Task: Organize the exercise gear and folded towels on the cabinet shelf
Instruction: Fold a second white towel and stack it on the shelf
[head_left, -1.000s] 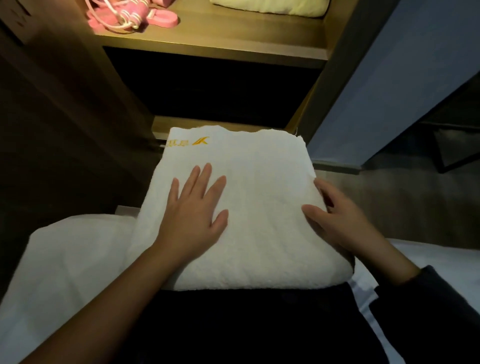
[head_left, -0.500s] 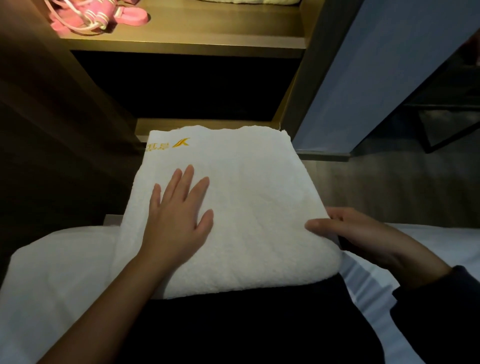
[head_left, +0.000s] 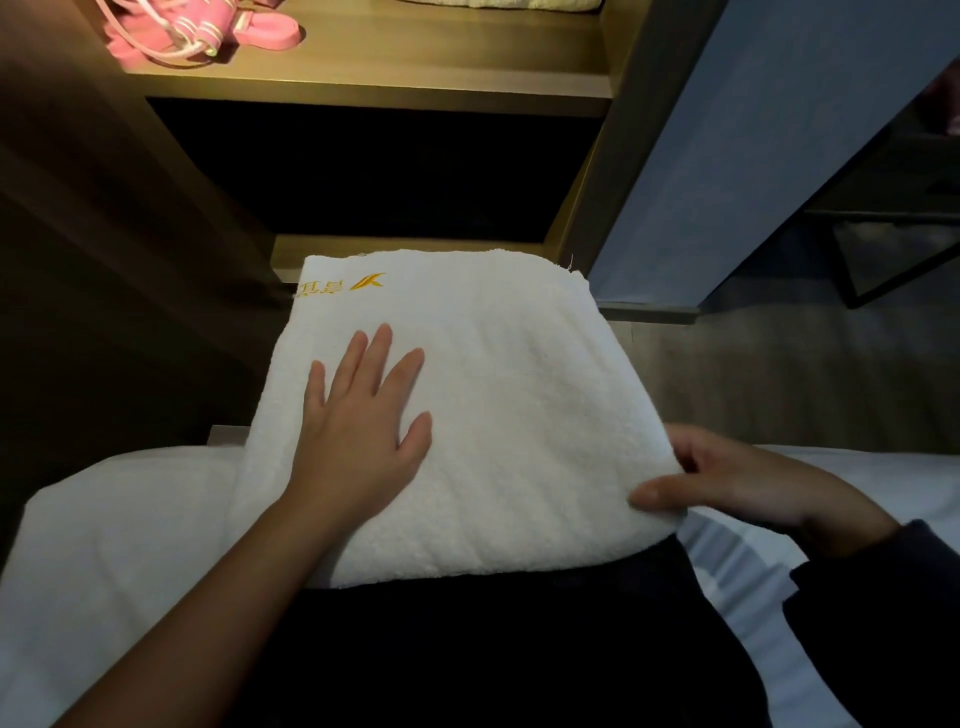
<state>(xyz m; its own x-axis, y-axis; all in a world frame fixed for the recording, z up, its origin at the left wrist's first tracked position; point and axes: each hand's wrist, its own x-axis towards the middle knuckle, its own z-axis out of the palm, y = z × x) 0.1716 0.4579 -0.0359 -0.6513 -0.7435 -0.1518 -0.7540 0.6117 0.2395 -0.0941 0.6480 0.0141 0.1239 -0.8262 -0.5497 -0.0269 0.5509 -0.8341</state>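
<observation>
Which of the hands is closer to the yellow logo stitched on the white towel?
Left. The left hand lies flat on the white towel, just short of the yellow logo at its far left corner. The right hand pinches the near right corner, well away.

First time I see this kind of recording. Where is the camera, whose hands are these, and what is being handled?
No machine here: the two grips are one person's bare hands, and the single camera sits on that person's head, looking forward and down. The left grip rests flat, fingers straight, on a folded white towel with a yellow logo. The right grip pinches the towel's near right corner, thumb on top. The towel lies over dark cloth, probably the lap, beside white bedding. Ahead is the cabinet shelf, with pink exercise gear on it.
</observation>
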